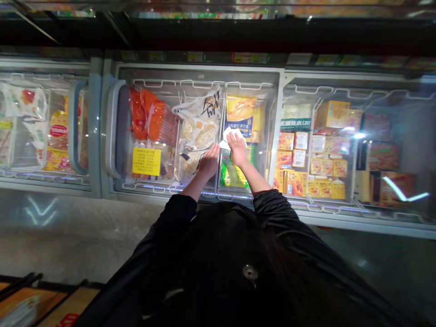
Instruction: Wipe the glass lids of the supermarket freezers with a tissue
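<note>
My right hand (238, 147) presses a folded white cloth (225, 140), perhaps a paper tissue, against the clear sliding lid (259, 168) of a chest freezer. Just to its left, my left hand (209, 161) lies on the same lid with its fingers stretched out, near the cloth's lower left edge. Beneath the lid, under my left hand, is a clear bag of pale food (197, 129) with black lettering. A yellow and blue bag (240, 113) and a green bag (231, 172) lie below my right hand.
The lid has a thick grey handle (116, 129) at its left end and a yellow notice (146, 161). Orange bags (148, 113) lie inside on the left. Boxed goods (329, 168) fill the right section. Dark shelving (204, 36) overhangs the back. Cartons (30, 304) stand at lower left.
</note>
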Demonstrator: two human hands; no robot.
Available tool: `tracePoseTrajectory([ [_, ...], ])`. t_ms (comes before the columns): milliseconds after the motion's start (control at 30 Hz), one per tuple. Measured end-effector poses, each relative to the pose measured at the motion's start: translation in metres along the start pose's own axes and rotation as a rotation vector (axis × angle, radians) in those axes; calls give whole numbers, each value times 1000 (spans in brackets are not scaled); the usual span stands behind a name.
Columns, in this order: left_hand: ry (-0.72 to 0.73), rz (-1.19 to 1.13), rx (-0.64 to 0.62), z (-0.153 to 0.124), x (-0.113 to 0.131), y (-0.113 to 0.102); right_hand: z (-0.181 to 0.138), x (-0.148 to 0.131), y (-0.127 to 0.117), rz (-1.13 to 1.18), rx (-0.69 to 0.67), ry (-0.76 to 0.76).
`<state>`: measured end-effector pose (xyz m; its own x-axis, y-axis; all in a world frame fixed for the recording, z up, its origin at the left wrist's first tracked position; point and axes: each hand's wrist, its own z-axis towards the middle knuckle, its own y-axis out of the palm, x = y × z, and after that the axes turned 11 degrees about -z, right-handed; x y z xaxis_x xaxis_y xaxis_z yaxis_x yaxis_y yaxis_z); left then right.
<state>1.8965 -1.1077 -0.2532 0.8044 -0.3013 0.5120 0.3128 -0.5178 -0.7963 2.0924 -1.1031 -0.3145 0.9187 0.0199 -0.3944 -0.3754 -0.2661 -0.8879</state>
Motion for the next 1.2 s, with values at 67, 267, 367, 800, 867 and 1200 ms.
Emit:
tracePoseTrajectory([
  [67, -4, 3, -1, -2, -1, -1, -12, -3, 0, 1, -41, -124],
  [267, 1, 0, 10, -4, -4, -5, -78, 30, -11, -34, -113, -227],
  [367, 24, -5, -9, -9, -3, -6, -71, 41, -16, -62, -88, -113],
  [800, 13, -11, -3, -30, 3, -3, -77, -10, 7, -45, -106, -204],
  [867, 14, -2, 8, -32, 4, -2, -92, -1, 3, -54, -112, -206],
  [1200, -13, 29, 45, -58, 23, 13, -53, -23, 12, -96, 25, 13],
])
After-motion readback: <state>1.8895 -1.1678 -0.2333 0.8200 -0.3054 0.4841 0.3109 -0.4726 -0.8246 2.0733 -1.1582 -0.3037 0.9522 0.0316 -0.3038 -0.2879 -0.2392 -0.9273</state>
